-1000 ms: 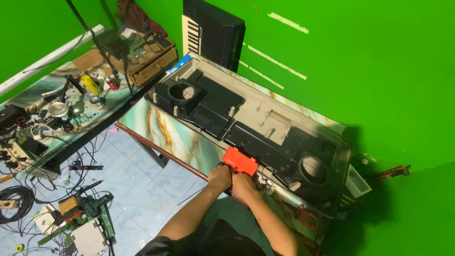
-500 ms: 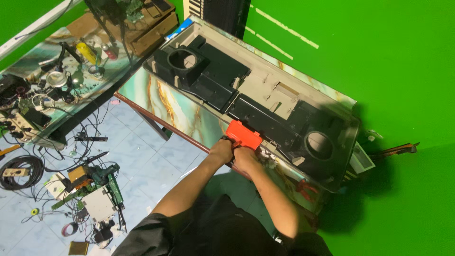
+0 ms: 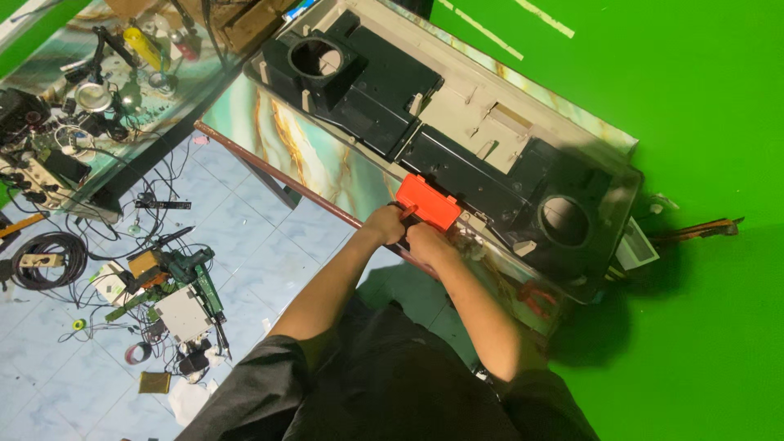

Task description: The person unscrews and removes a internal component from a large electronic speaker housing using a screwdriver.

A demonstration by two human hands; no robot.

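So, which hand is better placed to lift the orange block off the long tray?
Probably the left hand: it already grips the near end of the orange block, while the right hand sits below it.

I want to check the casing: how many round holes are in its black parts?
2 round holes: one at the far-left end of the long casing, one near its right end. Others may be hidden.

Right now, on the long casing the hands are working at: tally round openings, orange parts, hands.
Round openings: 2
Orange part: 1
Left hand: 1
Right hand: 1
Total: 5
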